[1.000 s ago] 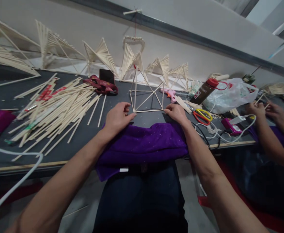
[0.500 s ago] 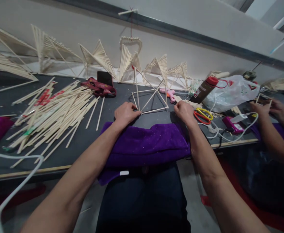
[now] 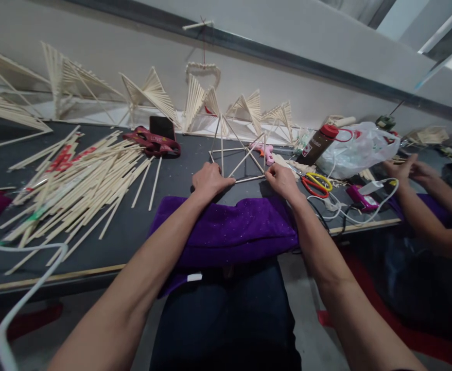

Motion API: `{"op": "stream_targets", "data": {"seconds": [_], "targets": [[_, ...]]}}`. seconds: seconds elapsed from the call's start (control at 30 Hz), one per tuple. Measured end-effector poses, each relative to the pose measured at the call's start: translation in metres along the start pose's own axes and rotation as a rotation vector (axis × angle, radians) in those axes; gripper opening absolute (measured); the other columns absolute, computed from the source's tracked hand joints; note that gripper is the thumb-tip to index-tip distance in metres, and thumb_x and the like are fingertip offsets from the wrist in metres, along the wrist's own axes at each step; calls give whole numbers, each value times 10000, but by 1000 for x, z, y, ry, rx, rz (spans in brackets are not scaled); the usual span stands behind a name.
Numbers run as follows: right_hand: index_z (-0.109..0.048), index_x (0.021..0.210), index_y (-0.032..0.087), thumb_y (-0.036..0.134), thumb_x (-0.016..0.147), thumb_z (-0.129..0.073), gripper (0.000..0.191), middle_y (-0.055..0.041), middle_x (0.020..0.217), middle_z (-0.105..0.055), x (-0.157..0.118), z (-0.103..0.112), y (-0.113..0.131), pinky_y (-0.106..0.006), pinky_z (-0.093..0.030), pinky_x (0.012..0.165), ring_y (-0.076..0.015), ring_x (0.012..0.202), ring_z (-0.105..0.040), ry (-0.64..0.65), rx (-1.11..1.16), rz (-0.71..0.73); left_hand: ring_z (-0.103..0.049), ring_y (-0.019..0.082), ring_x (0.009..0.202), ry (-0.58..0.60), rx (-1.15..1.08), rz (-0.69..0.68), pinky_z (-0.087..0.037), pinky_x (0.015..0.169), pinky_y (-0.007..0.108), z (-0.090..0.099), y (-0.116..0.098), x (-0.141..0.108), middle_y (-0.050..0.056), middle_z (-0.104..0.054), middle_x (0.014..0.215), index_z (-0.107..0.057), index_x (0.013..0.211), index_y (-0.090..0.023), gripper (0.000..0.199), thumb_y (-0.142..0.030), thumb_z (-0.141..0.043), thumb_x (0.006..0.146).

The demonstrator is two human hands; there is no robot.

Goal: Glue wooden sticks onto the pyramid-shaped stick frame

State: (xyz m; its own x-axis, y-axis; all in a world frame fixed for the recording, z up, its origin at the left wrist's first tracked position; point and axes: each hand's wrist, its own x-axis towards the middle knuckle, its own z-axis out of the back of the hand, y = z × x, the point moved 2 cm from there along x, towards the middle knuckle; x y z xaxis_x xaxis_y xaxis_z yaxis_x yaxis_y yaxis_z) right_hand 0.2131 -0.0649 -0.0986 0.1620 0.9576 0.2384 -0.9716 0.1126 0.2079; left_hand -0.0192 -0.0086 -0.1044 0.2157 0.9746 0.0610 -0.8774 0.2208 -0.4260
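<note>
An open frame of thin wooden sticks [image 3: 249, 180] stands on the dark table in front of me. My left hand [image 3: 210, 180] has its fingers closed on the frame's near left corner, the thumb pointing right along the front stick. At the near right corner, my right hand [image 3: 280, 179] pinches the frame between thumb and fingers. A purple cloth [image 3: 229, 232] lies below both hands at the table's edge. Just behind the frame's right side is a pink glue gun [image 3: 266, 154].
Loose sticks [image 3: 83, 190] cover the left of the table, near a phone [image 3: 162, 128] and red lanyard [image 3: 152, 141]. Fanned stick models [image 3: 152, 95] line the wall. Rightward are a bottle [image 3: 320, 144], scissors [image 3: 318, 183], a plastic bag [image 3: 359, 149] and another person's hands [image 3: 401, 170].
My right hand has moved left onto the frame's near right corner. My left hand has shifted slightly right, and the frame has turned a little. The other person's hands have moved too.
</note>
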Motion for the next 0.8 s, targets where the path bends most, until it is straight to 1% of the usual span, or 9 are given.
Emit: {"op": "stream_targets", "data": {"seconds": [0.13,0.27,0.4,0.53,0.63,0.73,0.8], "targets": [[-671,903,177,313,884,-484,232,-67,877,-714,-5,2,-1,-267,-382,712,-190,813,-623,24,23,32,-657,335,962,-4,27,-2,-523,746,419,-3,-3,1,160,-665,1076,-707,931,-184,463,-586,-651,709],[-680,902,180,320,873,-496,233,-72,887,-719,-8,6,-13,-270,-388,704,-202,834,-633,50,-29,8,-669,304,929,6,33,-2,-522,733,382,-3,2,3,111,-698,1005,-728,884,-216,374,-540,-617,734],[-693,925,182,310,873,-485,250,-100,921,-728,-10,11,-27,-289,-392,697,-241,880,-654,70,-159,-66,-675,285,912,14,40,33,-509,712,347,2,9,4,84,-723,932,-734,854,-232,294,-472,-612,735],[-701,926,167,281,877,-464,267,-133,928,-727,-9,17,-42,-306,-399,690,-267,875,-663,36,-245,-174,-677,281,916,8,62,66,-502,711,334,11,21,2,74,-734,926,-729,826,-240,272,-465,-610,726],[-701,925,153,287,877,-476,266,-146,910,-725,-5,29,-61,-310,-408,702,-261,859,-658,-84,-211,-237,-681,292,909,-16,50,77,-499,702,344,18,32,1,80,-736,904,-727,809,-238,274,-475,-618,723],[-697,915,138,277,878,-475,264,-147,875,-721,-1,50,-88,-314,-423,701,-248,825,-656,-301,-160,-341,-682,305,907,-38,29,82,-497,702,369,22,41,-1,94,-736,898,-734,819,-232,263,-454,-629,726],[-683,932,98,238,901,-406,312,-168,848,-711,3,67,-102,-310,-437,662,-226,764,-660,-424,-173,-347,-680,311,908,-41,14,96,-498,708,385,24,47,-3,103,-735,901,-737,825,-228,253,-438,-637,725]]}}
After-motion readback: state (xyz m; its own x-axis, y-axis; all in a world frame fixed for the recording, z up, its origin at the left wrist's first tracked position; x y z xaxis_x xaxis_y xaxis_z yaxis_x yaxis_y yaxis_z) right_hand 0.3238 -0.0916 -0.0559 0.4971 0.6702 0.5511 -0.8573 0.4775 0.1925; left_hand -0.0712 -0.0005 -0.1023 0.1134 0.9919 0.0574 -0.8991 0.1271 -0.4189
